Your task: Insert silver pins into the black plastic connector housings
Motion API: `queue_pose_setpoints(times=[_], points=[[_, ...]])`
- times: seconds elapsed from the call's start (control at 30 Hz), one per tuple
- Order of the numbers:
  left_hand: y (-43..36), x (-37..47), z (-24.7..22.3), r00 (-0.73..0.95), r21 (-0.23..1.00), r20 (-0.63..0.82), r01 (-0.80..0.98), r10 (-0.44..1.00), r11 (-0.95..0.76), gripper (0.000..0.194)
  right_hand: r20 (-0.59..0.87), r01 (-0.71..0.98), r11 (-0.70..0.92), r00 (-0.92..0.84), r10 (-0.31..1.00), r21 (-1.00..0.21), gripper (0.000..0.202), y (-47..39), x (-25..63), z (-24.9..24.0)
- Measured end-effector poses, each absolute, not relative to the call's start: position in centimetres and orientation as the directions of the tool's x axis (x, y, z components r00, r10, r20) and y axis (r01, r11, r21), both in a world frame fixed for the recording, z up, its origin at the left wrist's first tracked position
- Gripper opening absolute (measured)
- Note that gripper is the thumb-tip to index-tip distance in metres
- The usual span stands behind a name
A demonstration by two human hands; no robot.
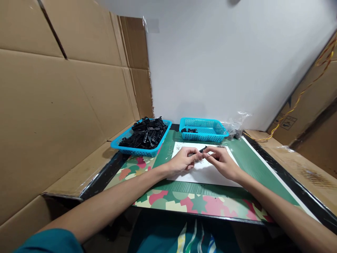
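Over a white sheet on the table, both hands meet with fingertips nearly touching. My left hand is closed in a pinch around a small black plastic part, whose dark end shows between the two hands. My right hand is also pinched, close against that part; what sits between its fingertips is too small to make out. Scattered tiny metal pieces lie on the sheet, some partly hidden behind the fingers.
Left of the sheet, a blue basket is heaped with black plastic parts. Behind it stands a second blue basket with several black pieces, beside a clear plastic bag. Cardboard walls flank the table; a yellow cord hangs right.
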State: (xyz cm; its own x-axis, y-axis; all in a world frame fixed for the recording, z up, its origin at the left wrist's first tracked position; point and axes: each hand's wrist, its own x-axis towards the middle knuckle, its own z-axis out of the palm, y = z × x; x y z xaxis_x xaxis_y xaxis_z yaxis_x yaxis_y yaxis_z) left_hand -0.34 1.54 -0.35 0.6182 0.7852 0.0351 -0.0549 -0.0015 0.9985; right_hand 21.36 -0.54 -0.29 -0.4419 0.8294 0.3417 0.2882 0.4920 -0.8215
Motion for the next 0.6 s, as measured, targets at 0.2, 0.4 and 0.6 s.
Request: queue_pose_setpoints(times=[0.2,0.4,0.6], points=[[1.8,-0.5,-0.8,0.616,0.999,0.032,-0.004,0.787,-0.037,0.055,0.327,0.328,0.463,-0.392,0.86,-0.824,0.033,-0.5,21.0,-0.2],[2.0,0.0,-0.7,0.565,0.924,0.257,0.093,0.784,-0.37,0.044,0.273,0.354,0.465,-0.473,0.837,-0.811,0.036,-0.1,21.8,0.3],[1.9,0.1,-0.8,0.569,0.91,0.244,0.146,0.785,-0.389,0.04,0.238,0.35,0.461,-0.524,0.818,-0.815,0.038,-0.2,22.3,0.6]])
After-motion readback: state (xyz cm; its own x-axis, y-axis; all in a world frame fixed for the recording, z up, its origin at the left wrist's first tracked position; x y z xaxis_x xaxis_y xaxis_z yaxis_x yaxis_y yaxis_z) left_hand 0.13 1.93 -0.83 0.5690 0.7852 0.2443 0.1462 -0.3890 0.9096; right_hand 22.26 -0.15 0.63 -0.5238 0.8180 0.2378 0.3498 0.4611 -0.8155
